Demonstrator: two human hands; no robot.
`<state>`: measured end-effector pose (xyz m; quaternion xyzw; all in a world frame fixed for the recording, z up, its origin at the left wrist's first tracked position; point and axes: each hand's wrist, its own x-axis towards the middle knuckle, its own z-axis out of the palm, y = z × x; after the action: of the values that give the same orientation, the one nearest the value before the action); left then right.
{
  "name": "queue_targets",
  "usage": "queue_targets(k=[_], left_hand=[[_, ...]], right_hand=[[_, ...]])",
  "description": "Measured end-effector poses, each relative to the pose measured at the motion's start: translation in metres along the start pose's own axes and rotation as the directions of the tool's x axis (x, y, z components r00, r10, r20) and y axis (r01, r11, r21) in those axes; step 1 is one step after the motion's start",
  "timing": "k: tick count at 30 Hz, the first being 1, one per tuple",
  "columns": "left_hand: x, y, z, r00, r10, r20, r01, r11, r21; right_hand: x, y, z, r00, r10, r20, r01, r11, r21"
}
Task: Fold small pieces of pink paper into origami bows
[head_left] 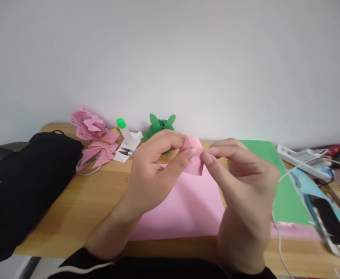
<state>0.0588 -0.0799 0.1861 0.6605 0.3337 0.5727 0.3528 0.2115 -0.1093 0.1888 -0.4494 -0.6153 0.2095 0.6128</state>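
Well, left hand (154,170): pinches folded paper (195,167), steadying it, I'd guess.
Right hand (242,182): nips its edge, likely for control.
Sheet (184,213): beneath.

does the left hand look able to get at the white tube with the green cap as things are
Probably yes: the white tube is left of the left hand, with nothing apparent blocking its green cap, though that hand would likely need to release the folded pink paper first.
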Motion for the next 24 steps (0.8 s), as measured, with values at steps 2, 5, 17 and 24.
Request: queue_targets(k=[2, 5, 17, 24], left_hand=[[-0.0005, 0.0001, -0.0001, 1.0, 0.003, -0.005, -0.003, 1.0, -0.008], [-0.0015, -0.0002, -0.0002, 1.0, 0.009, -0.021, -0.01, 1.0, -0.013], [-0.0007, 0.0012, 0.0001, 0.997, 0.01, -0.074, -0.014, 0.999, -0.053], [0.001, 0.0013, 0.0011, 0.997, 0.04, -0.069, -0.045, 0.997, -0.068]], right_hand=[[0.0001, -0.0001, 0.0, 1.0, -0.012, -0.002, 0.012, 1.0, 0.008], [-0.0001, -0.0007, -0.0006, 1.0, -0.01, 0.011, 0.01, 1.0, 0.016], [0.0002, -0.0009, -0.0022, 0.999, 0.034, 0.022, -0.035, 0.999, 0.021], [0.0005, -0.001, -0.0026, 0.999, 0.029, 0.033, -0.03, 0.999, 0.03]])
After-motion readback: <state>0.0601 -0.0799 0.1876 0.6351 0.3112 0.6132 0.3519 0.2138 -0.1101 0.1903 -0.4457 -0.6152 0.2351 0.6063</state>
